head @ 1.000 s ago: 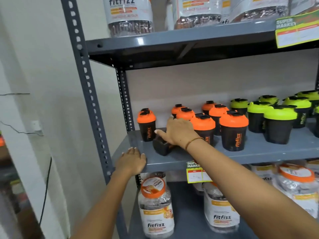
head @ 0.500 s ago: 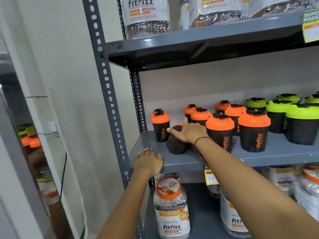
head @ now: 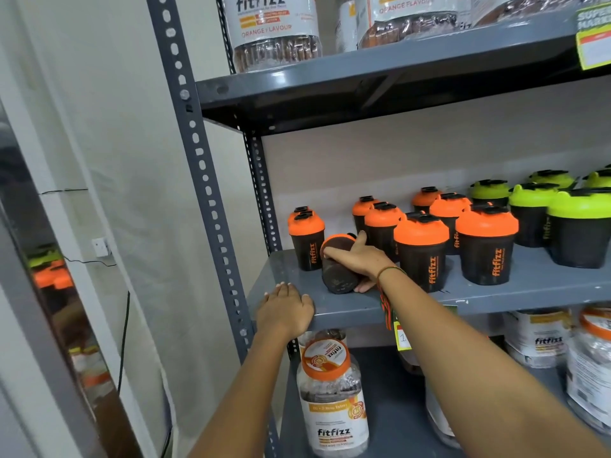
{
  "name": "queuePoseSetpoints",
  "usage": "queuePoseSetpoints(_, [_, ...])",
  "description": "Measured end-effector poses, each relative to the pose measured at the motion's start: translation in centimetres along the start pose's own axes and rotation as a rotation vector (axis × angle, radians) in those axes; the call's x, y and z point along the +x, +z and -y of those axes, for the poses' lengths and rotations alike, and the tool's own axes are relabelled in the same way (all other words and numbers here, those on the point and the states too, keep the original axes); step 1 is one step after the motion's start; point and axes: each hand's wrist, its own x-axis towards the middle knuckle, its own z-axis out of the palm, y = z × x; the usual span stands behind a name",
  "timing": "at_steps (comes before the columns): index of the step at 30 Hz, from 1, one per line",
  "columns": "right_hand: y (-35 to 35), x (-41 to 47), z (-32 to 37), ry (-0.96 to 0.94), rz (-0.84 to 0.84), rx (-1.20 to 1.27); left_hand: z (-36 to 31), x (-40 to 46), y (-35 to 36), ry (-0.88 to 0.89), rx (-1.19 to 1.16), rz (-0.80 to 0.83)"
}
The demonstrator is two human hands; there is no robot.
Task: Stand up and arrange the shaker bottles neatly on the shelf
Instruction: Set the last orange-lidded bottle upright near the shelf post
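Lying tipped on the shelf [head: 413, 300] beside upright orange-lidded bottles [head: 420, 249]: the fallen shaker bottle [head: 337, 271], right hand [head: 358, 262] fingers wrapping its dark body. Left hand [head: 286, 310] resting flat on the shelf edge, gripping nothing. Probably light, rigid, smooth plastic; gripping mid-body looking safest

The right hand [head: 358, 261] covers much of the tipped shaker bottle [head: 337, 276] — its label cannot be read. Beyond the hand to the right, the green-lidded shakers [head: 577, 223] run off the frame's edge. Below the wrist, a price tag [head: 403, 337] is half hidden — its print is illegible.
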Motion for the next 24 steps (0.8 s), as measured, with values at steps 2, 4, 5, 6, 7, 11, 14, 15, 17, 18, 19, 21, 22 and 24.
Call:
queuePoseSetpoints(2, [0.2, -0.8, -0.1, -0.072, -0.038, 0.029, 0.0, 0.0, 0.0, 0.002, -0.001, -0.002])
queuePoseSetpoints(4, [0.8, -1.5, -0.2, -0.197, -0.146, -0.003, 0.0, 0.0, 0.0, 0.002, -0.004, 0.002])
queuePoseSetpoints(5, [1.2, -1.8, -0.3, -0.264, -0.216, -0.032, 0.1, -0.1, 0.0, 0.003, -0.007, 0.004])
queuePoseSetpoints(6, [1.7, -2.2, -0.3, -0.322, -0.272, -0.034, 0.1, -0.1, 0.0, 0.004, -0.008, 0.004])
queuePoseSetpoints(7, [2.1, -2.5, -0.3, -0.365, -0.305, -0.007, 0.1, 0.0, 0.0, 0.005, -0.008, 0.006])
queuePoseSetpoints(11, [3.7, -3.2, -1.1, -0.421, -0.338, 0.058, 0.2, 0.1, -0.1, 0.008, -0.006, 0.025])
queuePoseSetpoints(14, [4.5, -3.1, -2.1, -0.397, -0.324, 0.000, 0.3, 0.2, -0.2, 0.012, -0.008, 0.042])
queuePoseSetpoints(15, [4.6, -3.1, -2.4, -0.387, -0.323, -0.006, 0.4, 0.3, -0.3, 0.016, -0.012, 0.052])
queuePoseSetpoints(17, [4.7, -3.1, -2.5, -0.365, -0.324, 0.008, 0.5, 0.3, -0.5, 0.027, -0.021, 0.075])
queuePoseSetpoints(18, [4.7, -3.3, -2.3, -0.354, -0.324, 0.015, 0.7, 0.4, -0.7, 0.037, -0.032, 0.087])
queuePoseSetpoints(19, [4.7, -3.4, -2.2, -0.347, -0.328, 0.017, 0.8, 0.5, -0.8, 0.043, -0.042, 0.099])
queuePoseSetpoints(21, [4.8, -3.8, -2.1, -0.350, -0.337, 0.005, 0.9, 0.5, -0.9, 0.050, -0.048, 0.115])
queuePoseSetpoints(22, [4.8, -4.0, -2.1, -0.359, -0.332, -0.007, 1.0, 0.5, -0.8, 0.052, -0.048, 0.119])
queuePoseSetpoints(24, [4.8, -4.3, -2.2, -0.375, -0.312, -0.023, 1.1, 0.6, -0.8, 0.049, -0.049, 0.120])
